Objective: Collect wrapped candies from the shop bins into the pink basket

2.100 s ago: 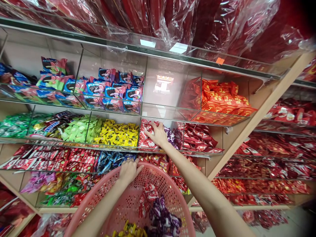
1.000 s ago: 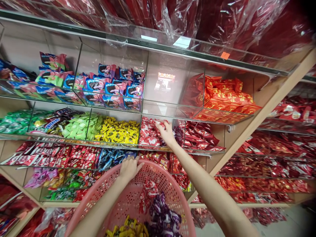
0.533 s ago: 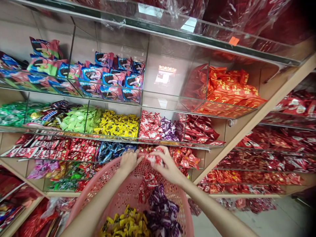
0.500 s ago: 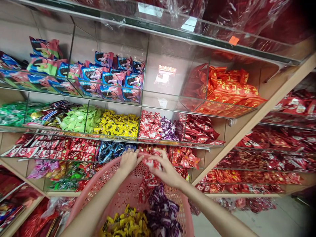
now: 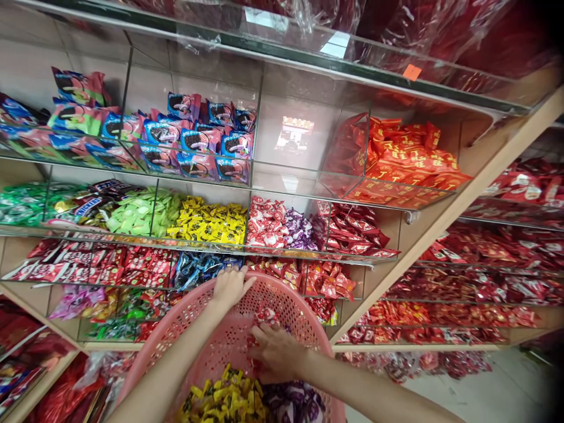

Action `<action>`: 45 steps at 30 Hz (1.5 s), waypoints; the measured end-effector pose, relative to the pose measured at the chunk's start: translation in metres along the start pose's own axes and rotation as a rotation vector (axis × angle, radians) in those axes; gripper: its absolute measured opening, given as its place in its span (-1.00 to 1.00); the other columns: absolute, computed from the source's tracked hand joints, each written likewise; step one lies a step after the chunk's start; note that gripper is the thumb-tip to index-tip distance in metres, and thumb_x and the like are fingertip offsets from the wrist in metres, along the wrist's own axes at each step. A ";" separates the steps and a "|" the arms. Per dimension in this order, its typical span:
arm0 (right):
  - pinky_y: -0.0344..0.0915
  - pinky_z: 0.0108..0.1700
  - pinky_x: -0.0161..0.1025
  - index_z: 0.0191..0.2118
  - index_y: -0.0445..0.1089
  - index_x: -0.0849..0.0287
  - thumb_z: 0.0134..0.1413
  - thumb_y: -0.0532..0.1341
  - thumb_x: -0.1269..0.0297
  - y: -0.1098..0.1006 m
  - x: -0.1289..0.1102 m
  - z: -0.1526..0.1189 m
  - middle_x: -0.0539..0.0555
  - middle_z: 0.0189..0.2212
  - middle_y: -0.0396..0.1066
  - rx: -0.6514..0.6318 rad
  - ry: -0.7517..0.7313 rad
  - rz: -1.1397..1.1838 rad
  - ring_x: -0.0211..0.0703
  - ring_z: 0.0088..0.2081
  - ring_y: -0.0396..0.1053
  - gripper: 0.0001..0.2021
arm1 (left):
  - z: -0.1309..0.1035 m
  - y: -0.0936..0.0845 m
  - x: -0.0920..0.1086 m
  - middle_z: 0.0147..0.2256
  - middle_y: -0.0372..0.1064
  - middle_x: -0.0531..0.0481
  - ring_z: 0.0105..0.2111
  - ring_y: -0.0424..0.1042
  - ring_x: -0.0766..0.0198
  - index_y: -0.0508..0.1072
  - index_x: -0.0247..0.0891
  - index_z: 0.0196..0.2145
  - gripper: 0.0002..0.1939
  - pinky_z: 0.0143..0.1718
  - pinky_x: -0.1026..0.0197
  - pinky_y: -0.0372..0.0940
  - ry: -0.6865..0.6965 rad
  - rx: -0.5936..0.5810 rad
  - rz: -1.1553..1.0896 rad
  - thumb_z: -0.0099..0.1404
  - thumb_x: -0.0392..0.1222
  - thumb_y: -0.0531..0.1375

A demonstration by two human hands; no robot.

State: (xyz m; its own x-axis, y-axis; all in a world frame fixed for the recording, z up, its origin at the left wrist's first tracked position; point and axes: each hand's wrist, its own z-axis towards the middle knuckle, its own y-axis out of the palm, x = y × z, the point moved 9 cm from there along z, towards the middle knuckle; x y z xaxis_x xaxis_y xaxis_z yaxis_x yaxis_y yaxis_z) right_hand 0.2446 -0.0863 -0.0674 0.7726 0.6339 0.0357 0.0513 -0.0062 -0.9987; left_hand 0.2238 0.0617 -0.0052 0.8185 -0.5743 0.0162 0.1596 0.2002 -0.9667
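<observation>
A pink perforated basket (image 5: 189,317) stands in front of the shelves. My left hand (image 5: 231,288) is closed on its far rim. Inside the basket, my right hand (image 5: 275,352) rests on the red-and-white wrapped candies (image 5: 265,317), fingers pointing down and partly hidden, so I cannot make out whether it grips any. Yellow wrapped candies (image 5: 224,396) lie at the near left of the basket, and purple ones (image 5: 297,399) lie beside them under my right hand.
Glass-fronted shelves hold blue-pink packets (image 5: 198,141), orange packets (image 5: 409,155), yellow candies (image 5: 211,220) and red-and-white candies (image 5: 267,223). A slanted wooden shelf edge (image 5: 449,217) runs at the right. More red packets (image 5: 497,252) fill shelves beyond it.
My right hand has moved down from the basket's far rim into the basket, with the red-and-white candies it held now lower. My left hand stays on the rim.
</observation>
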 end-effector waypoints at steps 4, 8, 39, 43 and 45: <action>0.30 -0.22 -0.08 -0.19 0.34 0.10 -0.14 0.20 -0.06 0.005 -0.001 -0.002 0.13 -0.11 0.16 -0.007 -0.008 -0.024 0.03 -0.11 0.18 -0.59 | 0.000 0.001 -0.001 -0.23 0.39 -0.23 -0.18 0.36 0.05 0.35 -0.27 -0.10 -0.43 -0.18 0.07 0.15 -0.010 -0.005 -0.021 0.26 0.18 -0.20; 0.29 -0.21 -0.11 -0.19 0.33 0.09 -0.13 0.19 -0.03 -0.007 0.008 -0.005 0.11 -0.12 0.16 -0.005 0.028 0.034 0.00 -0.11 0.18 -0.61 | 0.000 0.002 -0.001 -0.24 0.39 -0.24 -0.18 0.35 0.03 0.36 -0.28 -0.13 -0.43 -0.19 0.07 0.15 -0.011 -0.004 -0.004 0.26 0.18 -0.20; -0.03 0.12 0.16 0.02 0.27 0.38 0.02 -0.04 -0.20 0.022 0.017 0.012 0.37 0.08 0.15 -0.008 0.452 0.018 0.20 0.11 0.03 -0.29 | -0.001 0.001 -0.001 -0.21 0.38 -0.22 -0.16 0.34 0.06 0.34 -0.26 -0.09 -0.45 -0.14 0.06 0.14 -0.028 -0.019 -0.032 0.26 0.17 -0.18; -0.14 0.18 0.19 0.16 0.09 0.38 0.00 -0.05 -0.23 0.023 0.022 0.008 0.34 0.23 -0.11 0.018 0.488 0.037 0.20 0.23 -0.17 -0.20 | 0.000 0.001 -0.001 -0.21 0.38 -0.21 -0.16 0.34 0.06 0.34 -0.25 -0.09 -0.47 -0.15 0.06 0.14 -0.023 -0.008 -0.015 0.28 0.14 -0.19; -0.21 0.21 0.18 0.20 0.01 0.40 0.01 -0.07 -0.23 0.022 0.021 0.008 0.30 0.26 -0.19 0.036 0.464 0.044 0.14 0.26 -0.26 -0.18 | 0.000 0.002 -0.001 -0.20 0.38 -0.21 -0.15 0.34 0.07 0.33 -0.24 -0.08 -0.48 -0.14 0.07 0.14 -0.026 -0.016 -0.015 0.28 0.13 -0.18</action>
State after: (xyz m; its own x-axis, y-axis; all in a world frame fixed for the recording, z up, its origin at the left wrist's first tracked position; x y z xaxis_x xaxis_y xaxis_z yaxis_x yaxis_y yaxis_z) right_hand 0.2572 -0.0667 -0.0888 0.9754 0.2205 -0.0016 -0.0032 0.0067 -1.0000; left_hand 0.2227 0.0626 -0.0068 0.8303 -0.5561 0.0370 0.1629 0.1788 -0.9703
